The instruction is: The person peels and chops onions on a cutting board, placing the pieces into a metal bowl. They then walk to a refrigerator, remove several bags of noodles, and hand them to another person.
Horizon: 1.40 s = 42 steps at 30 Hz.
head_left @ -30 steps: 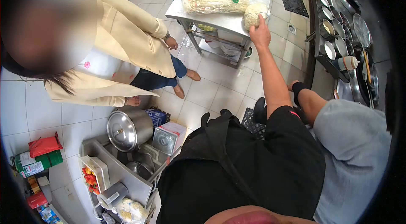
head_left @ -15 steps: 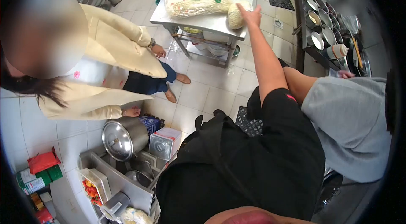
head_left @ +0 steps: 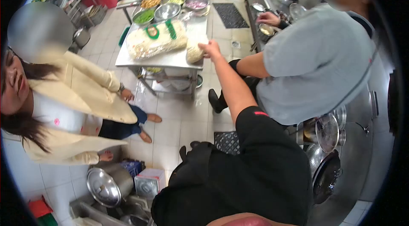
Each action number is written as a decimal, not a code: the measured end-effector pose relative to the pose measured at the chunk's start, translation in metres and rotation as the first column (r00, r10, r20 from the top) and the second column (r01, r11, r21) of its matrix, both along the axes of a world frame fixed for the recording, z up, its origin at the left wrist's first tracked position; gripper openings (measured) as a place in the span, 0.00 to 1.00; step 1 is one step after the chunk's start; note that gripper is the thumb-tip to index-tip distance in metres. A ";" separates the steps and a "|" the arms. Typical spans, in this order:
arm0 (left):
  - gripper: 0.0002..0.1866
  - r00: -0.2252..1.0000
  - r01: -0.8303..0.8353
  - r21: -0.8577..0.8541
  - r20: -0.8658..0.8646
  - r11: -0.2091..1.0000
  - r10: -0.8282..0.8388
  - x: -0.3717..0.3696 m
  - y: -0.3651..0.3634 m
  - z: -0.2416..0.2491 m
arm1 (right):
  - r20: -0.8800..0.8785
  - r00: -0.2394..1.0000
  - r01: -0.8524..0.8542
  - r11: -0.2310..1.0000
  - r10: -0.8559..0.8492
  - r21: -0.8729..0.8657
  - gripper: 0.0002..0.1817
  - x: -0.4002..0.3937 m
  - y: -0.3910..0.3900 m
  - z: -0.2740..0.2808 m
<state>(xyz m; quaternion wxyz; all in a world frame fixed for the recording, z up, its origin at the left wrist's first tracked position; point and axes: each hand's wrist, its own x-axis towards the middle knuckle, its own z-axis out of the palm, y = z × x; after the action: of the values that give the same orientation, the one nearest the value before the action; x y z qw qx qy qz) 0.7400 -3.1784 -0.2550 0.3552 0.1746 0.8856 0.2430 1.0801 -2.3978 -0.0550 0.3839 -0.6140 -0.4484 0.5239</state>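
My right hand [head_left: 211, 50] reaches out over the right front corner of a steel table [head_left: 128, 60]. Its fingers are bent together against the upper right side of a small pale noodle bundle [head_left: 194, 53]. To the left of that bundle lies a large clear bag of pale noodles [head_left: 156, 42] with green print. Behind them stand bowls of chopped green vegetable [head_left: 144, 16] and purple pieces [head_left: 196, 2], and a shiny steel bowl [head_left: 167, 12]. My left hand is out of view.
A person in a cream jacket [head_left: 91, 83] stands at the left. Close on my right, another person in a grey shirt [head_left: 315, 59] has a hand near the stove pans. A lidded steel pot [head_left: 104, 186] and a tin [head_left: 147, 185] are at lower left. Dark mats lie on the floor.
The view has shifted, so the table appears lower and further left, and more of the grey-shirted person shows. My right hand's fingers, spread before, are now drawn together at the small bundle.
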 end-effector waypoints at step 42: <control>0.37 0.976 -0.215 -0.141 0.012 0.966 0.218 0.083 -0.052 0.050 | -0.428 0.902 0.097 0.993 -0.062 0.061 0.09 0.022 -0.079 -0.061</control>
<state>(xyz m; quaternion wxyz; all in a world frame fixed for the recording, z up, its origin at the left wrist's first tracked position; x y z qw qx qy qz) 0.8226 -3.2301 -0.2046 0.3500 0.0484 0.9091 0.2206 1.1021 -2.4772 -0.1161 0.5180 -0.4870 -0.3493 0.6103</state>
